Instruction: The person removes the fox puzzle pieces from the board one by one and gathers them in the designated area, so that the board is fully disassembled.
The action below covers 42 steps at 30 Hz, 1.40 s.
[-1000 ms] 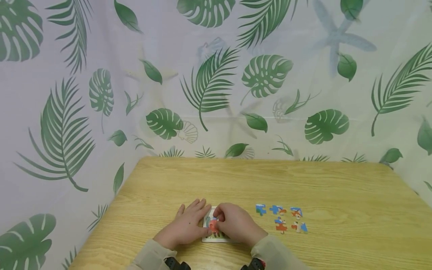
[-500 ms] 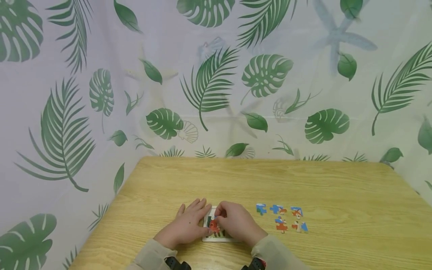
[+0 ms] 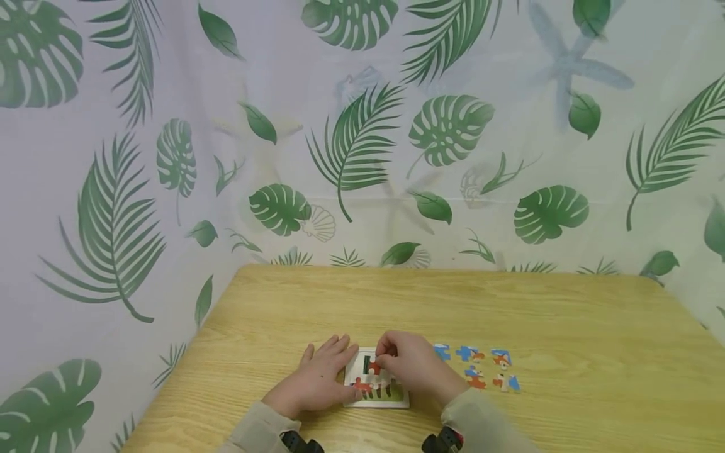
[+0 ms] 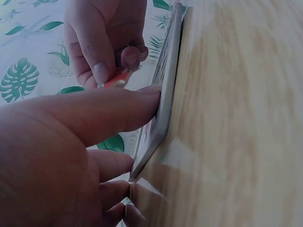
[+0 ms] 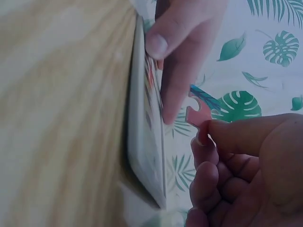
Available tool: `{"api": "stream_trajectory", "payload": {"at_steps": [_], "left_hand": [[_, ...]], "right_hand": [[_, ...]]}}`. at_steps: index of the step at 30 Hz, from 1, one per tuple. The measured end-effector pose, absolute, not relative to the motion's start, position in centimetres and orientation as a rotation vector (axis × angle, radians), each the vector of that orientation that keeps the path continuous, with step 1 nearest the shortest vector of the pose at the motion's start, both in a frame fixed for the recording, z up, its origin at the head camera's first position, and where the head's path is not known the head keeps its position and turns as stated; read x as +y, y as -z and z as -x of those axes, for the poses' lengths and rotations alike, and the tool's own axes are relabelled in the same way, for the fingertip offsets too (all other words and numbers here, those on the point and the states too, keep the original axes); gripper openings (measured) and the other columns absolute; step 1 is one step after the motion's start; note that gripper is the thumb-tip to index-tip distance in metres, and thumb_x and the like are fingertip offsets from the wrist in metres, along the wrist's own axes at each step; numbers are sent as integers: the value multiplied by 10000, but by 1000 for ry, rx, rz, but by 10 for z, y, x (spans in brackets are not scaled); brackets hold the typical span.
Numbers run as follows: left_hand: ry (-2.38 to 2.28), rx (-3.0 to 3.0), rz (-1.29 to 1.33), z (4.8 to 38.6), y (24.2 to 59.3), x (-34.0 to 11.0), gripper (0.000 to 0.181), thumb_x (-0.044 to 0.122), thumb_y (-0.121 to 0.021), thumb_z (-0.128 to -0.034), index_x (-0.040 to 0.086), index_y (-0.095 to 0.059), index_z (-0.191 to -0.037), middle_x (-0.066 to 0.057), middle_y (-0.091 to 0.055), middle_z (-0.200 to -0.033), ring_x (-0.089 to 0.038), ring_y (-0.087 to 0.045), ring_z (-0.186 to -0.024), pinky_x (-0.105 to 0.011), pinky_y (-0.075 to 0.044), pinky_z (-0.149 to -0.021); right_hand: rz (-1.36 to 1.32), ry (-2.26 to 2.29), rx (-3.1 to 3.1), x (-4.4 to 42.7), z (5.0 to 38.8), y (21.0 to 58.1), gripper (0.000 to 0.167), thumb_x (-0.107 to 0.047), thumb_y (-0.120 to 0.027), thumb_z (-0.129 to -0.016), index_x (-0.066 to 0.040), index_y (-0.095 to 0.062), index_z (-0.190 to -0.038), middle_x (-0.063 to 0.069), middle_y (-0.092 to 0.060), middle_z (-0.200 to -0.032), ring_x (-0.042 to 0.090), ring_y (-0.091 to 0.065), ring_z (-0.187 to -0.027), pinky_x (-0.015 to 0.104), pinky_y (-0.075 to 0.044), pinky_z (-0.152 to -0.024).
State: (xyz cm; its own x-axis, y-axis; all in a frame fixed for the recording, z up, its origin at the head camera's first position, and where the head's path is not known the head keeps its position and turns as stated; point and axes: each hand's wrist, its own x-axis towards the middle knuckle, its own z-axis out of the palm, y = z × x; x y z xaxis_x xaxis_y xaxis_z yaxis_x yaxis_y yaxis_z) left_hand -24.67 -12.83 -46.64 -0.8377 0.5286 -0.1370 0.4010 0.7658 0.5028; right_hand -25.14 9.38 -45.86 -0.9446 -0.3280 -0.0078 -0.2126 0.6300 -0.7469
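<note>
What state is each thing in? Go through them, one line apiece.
Puzzle tray: lying on the table, partly filled
Held jigsaw piece: pinched, clear of the tray
Five other jigsaw pieces: loose on the table
Left hand: fingers extended, thumb resting on the tray
Right hand: pinching the held jigsaw piece
Leaf-print backdrop: upright behind the table

Head view forward-down — wrist views close, low, same puzzle board [image 5: 136,118]
</note>
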Motion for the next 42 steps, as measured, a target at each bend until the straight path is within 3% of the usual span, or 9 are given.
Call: {"api": "stream_trajectory", "payload": {"at_steps": [20,28,42], "left_hand": [[-669,2706,-737,246,468,-128,841,460,-723,-899,95,-379,-1575,-132,-239,-1653,-330,-149,-1530,-676,-39,-1158],[-666,2710,-722,248,471,-129,844,469,-726,-895,110,-381,-1577,-115,-240,-1655,-317,-147,-1532,-669,-37,-1162],[-673,2703,-723,250,473,-130,855,477,-728,-892,116,-373,-1581,-113,-232,-1658,-316,-137,-1534,-670,-30,-1161]], "right_hand": [[388,1152,2734,174,246,450,107,-143,-675,-974,-135,-623,-881,-18,-597,-798,165,-489,-622,313,-420,-549],[326,1161,2701,192,244,453,86,-152,-661,-985,-125,-619,-915,17,-601,-801,131,-421,-450,288,-406,-437],[345,1101,2698,207,242,462,109,-134,-673,-968,-121,-614,-877,13,-580,-702,144,-495,-521,282,-414,-478]]}}
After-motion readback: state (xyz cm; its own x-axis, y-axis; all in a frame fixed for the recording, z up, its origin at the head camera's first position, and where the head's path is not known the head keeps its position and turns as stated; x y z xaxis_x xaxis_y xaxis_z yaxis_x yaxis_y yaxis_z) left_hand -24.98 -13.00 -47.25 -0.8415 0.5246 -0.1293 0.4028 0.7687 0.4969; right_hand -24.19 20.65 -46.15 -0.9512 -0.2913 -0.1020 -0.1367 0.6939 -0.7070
